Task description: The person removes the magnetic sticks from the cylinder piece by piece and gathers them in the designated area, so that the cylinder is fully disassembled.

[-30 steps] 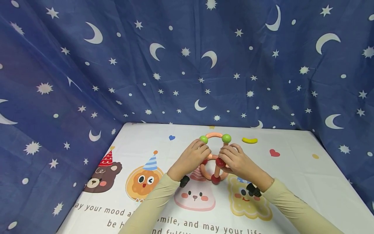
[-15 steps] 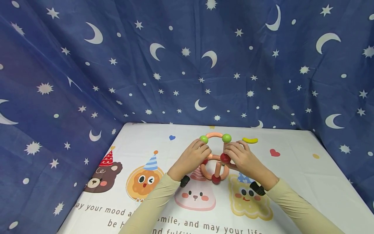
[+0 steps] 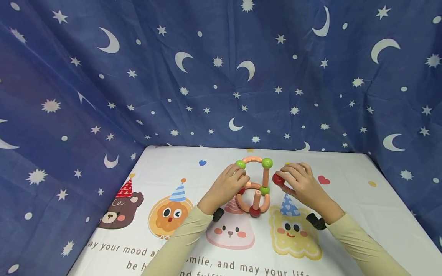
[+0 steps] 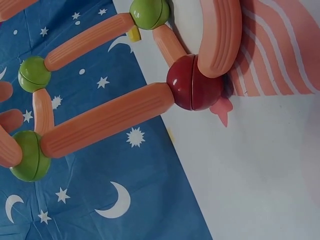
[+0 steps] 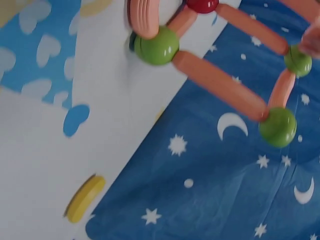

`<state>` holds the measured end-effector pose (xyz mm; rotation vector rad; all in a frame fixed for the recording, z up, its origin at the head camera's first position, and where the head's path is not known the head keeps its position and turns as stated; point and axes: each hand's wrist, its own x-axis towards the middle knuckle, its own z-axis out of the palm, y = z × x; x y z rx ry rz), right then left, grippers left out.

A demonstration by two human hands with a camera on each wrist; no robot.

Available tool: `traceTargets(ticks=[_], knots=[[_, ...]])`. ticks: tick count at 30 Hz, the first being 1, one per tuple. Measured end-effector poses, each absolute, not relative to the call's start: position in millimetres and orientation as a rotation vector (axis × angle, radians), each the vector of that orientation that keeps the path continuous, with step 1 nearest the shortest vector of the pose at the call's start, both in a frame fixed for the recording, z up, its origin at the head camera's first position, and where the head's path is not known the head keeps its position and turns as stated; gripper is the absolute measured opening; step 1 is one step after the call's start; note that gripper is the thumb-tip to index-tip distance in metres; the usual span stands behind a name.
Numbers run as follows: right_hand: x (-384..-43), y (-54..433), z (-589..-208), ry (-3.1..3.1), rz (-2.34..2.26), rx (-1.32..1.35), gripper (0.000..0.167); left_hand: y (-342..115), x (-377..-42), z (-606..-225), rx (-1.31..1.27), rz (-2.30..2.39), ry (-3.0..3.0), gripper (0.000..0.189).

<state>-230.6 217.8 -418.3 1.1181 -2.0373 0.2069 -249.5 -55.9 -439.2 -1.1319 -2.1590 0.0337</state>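
A building-toy frame of orange rods, curved pieces and green and red balls stands on the table; one upright rod [image 3: 266, 178] links two green balls on its right side. My left hand [image 3: 226, 186] holds the frame's upper left, fingertips at a green ball [image 4: 30, 155]. My right hand [image 3: 304, 186] pinches a loose red ball [image 3: 278, 179] between thumb and fingers, just right of the frame and apart from it. In front, a short rod [image 3: 257, 198] rises from a red ball [image 3: 255, 211], its top end bare. The right hand is outside its wrist view.
A small curved yellow piece [image 5: 86, 199] lies behind my right hand, nearly hidden in the head view. The white cloth [image 3: 352, 199] has printed cartoon figures and lettering. A blue star-and-moon curtain [image 3: 221, 76] hangs behind and along the sides.
My right hand has moved right and slightly back with the red ball, away from the frame. The front rod's top and a green ball behind are now exposed. The left hand has stayed put.
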Motion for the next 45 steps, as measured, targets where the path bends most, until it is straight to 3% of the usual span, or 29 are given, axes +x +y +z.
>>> traceTargets(ticks=[9,14,19,37,45], knots=[[-248.5,239.4,-413.5,-2.025,0.266,1.041,0.045,-56.7,-249.4,-438.8,-1.136,0.025,-2.168,0.012],[-264.4,253.1,-413.2,-2.099,0.269,1.013,0.036,-56.9,-250.0,-440.0,-1.129,0.03,-2.148,0.01],[-285.2,259.6,-417.6,-2.11,0.249,0.979,0.06,-57.3,-251.4,-441.5,-1.134,0.017,-2.098,0.01],[-363.9,257.3,-445.1,-2.266,0.159,0.987,0.044,-57.9,-252.2,-442.7,-1.134,0.009,-2.112,0.011],[-383.8,247.9,-463.2,-2.396,0.123,0.992,0.045,-58.7,-253.3,-443.8,-1.139,0.005,-2.073,0.012]])
